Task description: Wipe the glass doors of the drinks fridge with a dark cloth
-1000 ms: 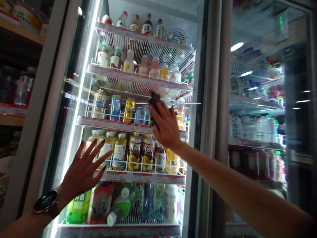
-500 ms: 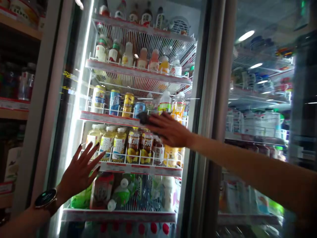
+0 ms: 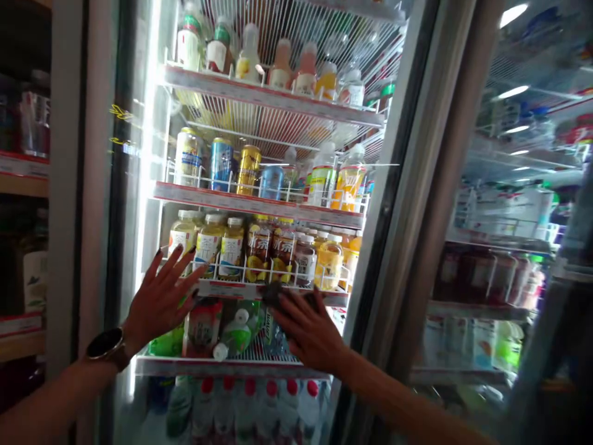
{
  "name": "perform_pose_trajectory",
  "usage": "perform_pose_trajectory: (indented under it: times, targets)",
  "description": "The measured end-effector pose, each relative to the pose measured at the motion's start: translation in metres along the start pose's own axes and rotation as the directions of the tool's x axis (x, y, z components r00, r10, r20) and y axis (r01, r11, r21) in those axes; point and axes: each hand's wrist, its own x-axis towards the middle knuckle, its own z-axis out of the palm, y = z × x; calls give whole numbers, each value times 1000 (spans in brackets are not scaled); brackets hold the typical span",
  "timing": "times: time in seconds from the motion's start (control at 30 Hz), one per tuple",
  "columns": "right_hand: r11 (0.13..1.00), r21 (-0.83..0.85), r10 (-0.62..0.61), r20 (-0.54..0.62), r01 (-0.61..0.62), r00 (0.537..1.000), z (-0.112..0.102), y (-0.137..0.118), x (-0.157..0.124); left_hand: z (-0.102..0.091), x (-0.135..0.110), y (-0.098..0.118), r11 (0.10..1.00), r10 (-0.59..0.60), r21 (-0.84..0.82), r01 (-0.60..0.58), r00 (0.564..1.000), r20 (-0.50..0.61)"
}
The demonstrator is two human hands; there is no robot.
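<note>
Through the glass door (image 3: 135, 123) of a lit drinks fridge I see shelves of bottles and cans. My left hand (image 3: 160, 300), a watch (image 3: 105, 343) on its wrist, is open with fingers spread, at the glass by the lower left bottles. Lower right of centre, my right hand (image 3: 312, 334) presses a dark cloth (image 3: 273, 295) to the glass. Its fingers lie over the cloth and hide part of it. Behind that hand are iced tea bottles (image 3: 282, 253) and the shelf edge below them.
A metal door frame (image 3: 430, 185) runs along the right side, with another glass-fronted fridge section (image 3: 500, 247) beyond it. Open shelving (image 3: 23, 167) with goods stands at the left. Red-capped bottles (image 3: 250, 389) fill the bottom level.
My right hand has moved down over the glass with the cloth, from the can shelf to below the iced tea bottles. The view has tilted lower; my left hand stays near the same bottles.
</note>
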Motion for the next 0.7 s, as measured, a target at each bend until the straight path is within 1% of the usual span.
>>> perform_pose_trajectory:
  times: [0.03, 0.07, 0.1, 0.13, 0.17, 0.2, 0.23, 0.27, 0.3, 0.33, 0.37, 0.4, 0.43, 0.47, 0.5, 0.53, 0.57, 0.6, 0.63, 0.7]
  targets:
    - [991, 21, -136, 56, 135, 989, 9, -12, -18, -1, 0, -1, 1000, 6, 10, -6, 1000, -2]
    - [963, 47, -269, 94, 266, 959, 13, -16, -31, -1, 1, -1, 1000, 12, 16, -12, 1000, -6]
    - [924, 74, -382, 116, 375, 917, 14, -14, -39, -1, 1, -2, 1000, 19, 18, -19, 1000, -8]
    - [887, 97, -462, 129, 452, 878, 10, -5, -40, -2, 1, -2, 1000, 23, 16, -22, 1000, -8]
    - [866, 112, -500, 139, 488, 855, 2, 10, -35, -2, 1, -2, 1000, 24, 14, -24, 1000, -8]
    - [870, 114, -493, 146, 480, 858, -10, 29, -24, -2, 1, -2, 1000, 25, 14, -25, 1000, -6]
    - [895, 99, -446, 147, 435, 883, -26, 53, -8, -2, 1, -2, 999, 28, 15, -28, 1000, -6]
    - [933, 70, -360, 139, 354, 923, -44, 77, 12, -2, 1, -2, 999, 30, 17, -29, 1000, -7]
    - [968, 21, -250, 95, 249, 963, -62, 102, 33, -2, 2, -1, 999, 29, 20, -29, 1000, -7]
    - [991, -32, -127, 43, 128, 991, -79, 124, 53, -3, 2, -1, 999, 26, 20, -26, 1000, -5]
    - [997, -79, 18, -31, -20, 999, -94, 144, 73, -3, 2, -1, 1000, 19, 16, -19, 1000, 0]
    - [980, -107, 153, -115, -166, 981, -105, 158, 89, -3, 2, 0, 1000, 9, 10, -9, 1000, 9]
    - [947, -118, 273, -203, -300, 941, -111, 167, 102, -3, 2, 0, 1000, -4, 5, 4, 1000, 20]
    - [905, -112, 367, -285, -411, 886, -113, 170, 112, -3, 2, 0, 1000, -13, 1, 13, 1000, 29]
    - [866, -93, 433, -352, -492, 830, -111, 166, 117, -2, 2, 0, 1000, -14, -2, 14, 1000, 28]
    - [841, -72, 471, -391, -537, 791, -105, 155, 119, -2, 2, -1, 1000, -11, -2, 11, 1000, 25]
    - [839, -57, 479, -396, -542, 783, -96, 139, 116, -1, 2, -1, 1000, -6, 2, 6, 1000, 20]
    - [858, -50, 461, -364, -511, 809, -84, 118, 110, 0, 2, -1, 1000, -4, 6, 3, 1000, 21]
    - [890, -45, 420, -306, -453, 854, -71, 94, 100, 0, 2, -1, 1000, -4, 10, 3, 1000, 26]
    - [959, -23, 277, -137, -282, 951, -41, 41, 73, -1, 3, -1, 1000, -2, 10, 1, 999, 34]
